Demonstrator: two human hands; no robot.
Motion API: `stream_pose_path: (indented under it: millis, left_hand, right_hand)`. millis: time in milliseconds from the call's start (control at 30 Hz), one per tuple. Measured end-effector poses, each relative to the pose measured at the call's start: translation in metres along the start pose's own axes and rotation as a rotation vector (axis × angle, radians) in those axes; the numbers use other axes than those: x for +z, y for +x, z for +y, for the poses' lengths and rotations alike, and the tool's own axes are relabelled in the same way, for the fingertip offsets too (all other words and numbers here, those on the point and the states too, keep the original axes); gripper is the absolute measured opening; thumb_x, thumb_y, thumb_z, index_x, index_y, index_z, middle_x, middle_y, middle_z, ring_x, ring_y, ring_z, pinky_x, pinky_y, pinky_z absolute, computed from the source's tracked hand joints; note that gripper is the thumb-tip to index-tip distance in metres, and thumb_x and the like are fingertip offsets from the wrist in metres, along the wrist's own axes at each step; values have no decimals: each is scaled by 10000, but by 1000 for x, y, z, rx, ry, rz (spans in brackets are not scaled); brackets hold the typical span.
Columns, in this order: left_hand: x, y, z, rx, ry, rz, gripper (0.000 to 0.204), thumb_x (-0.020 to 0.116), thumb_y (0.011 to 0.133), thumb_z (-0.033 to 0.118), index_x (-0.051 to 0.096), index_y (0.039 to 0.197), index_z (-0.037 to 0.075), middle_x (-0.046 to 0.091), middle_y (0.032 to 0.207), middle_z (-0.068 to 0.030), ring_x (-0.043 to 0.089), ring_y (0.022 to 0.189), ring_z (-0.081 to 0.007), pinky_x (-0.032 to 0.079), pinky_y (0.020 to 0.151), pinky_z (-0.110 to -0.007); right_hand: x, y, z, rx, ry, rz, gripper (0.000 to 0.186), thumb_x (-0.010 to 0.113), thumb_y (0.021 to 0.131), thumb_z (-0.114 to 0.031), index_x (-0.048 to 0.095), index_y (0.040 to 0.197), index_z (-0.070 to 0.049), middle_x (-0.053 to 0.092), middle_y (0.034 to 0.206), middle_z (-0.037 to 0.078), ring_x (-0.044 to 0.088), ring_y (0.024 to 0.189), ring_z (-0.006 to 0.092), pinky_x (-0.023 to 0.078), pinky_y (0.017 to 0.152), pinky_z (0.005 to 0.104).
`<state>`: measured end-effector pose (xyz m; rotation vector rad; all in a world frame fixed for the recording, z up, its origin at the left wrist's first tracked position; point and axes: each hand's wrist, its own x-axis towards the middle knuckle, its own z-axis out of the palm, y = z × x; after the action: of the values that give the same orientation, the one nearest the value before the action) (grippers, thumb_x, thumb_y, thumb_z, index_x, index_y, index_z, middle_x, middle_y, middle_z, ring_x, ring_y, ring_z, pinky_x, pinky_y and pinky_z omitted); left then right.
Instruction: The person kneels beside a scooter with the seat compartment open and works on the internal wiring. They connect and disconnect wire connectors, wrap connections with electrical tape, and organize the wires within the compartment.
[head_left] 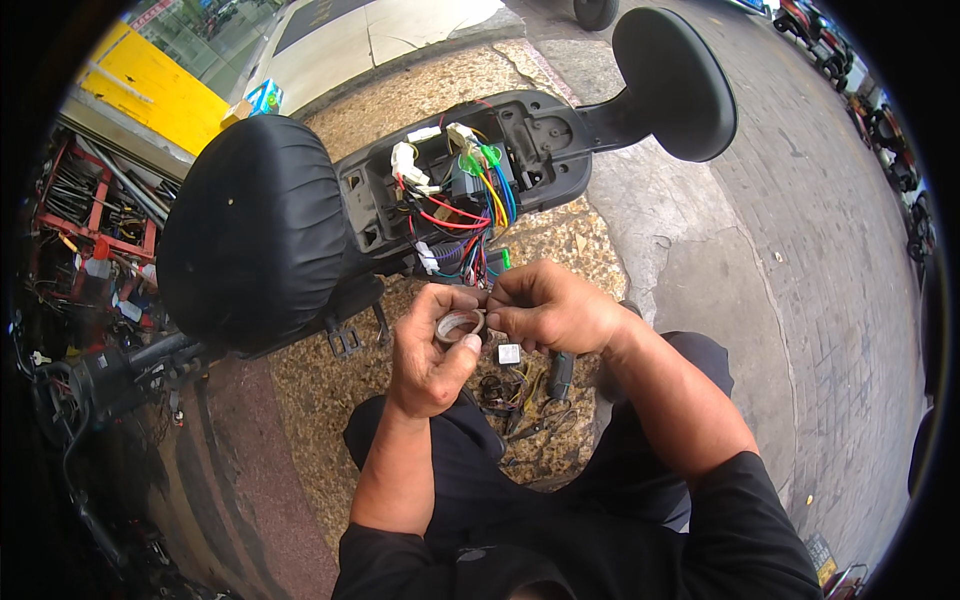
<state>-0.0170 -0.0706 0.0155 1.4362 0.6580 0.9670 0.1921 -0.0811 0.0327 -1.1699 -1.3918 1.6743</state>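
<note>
My left hand [428, 350] is closed round a roll of tape [458, 323], its ring standing out between thumb and fingers. Against the roll's right side, my right hand [550, 305] pinches with thumb and forefinger; what lies between them is too small to make out, perhaps the tape's end or a wire. Just beyond both hands, a bundle of coloured wires [497, 205] spills from the open black body [548, 140] of an electric scooter. White connectors [407, 165] and green ones sit among the wires, beside a dark box [477, 184].
A black scooter seat [255, 230] stands at left, a black padded backrest [675, 85] at far right. Between my feet lie a small white box [509, 354], loose wires [500, 392] and a dark-handled tool [561, 376]. A red rack [95, 200] of parts is at left.
</note>
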Motion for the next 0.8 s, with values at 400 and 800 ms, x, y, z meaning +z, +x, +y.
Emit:
stream_pose_path:
  millis: [400,800]
  left_hand:
    - [10,0,-8,452,428,214,162,608,882,44,589,1037,4,606,886,-38,548,745,-83,464,641,-245]
    - [-3,4,-6,26,-146,130,68,592,958,50,612,975,-13,674,905,-65,568,755,-69,486,687,-245]
  right_hand:
    - [19,0,2,-251,101,37,161,679,949,-101,631,840,9,595,693,8,530,669,72,439,593,270]
    - [13,4,5,-254,371,93,139,680,977,-134,618,933,-17,640,724,19,595,589,82,463,518,223]
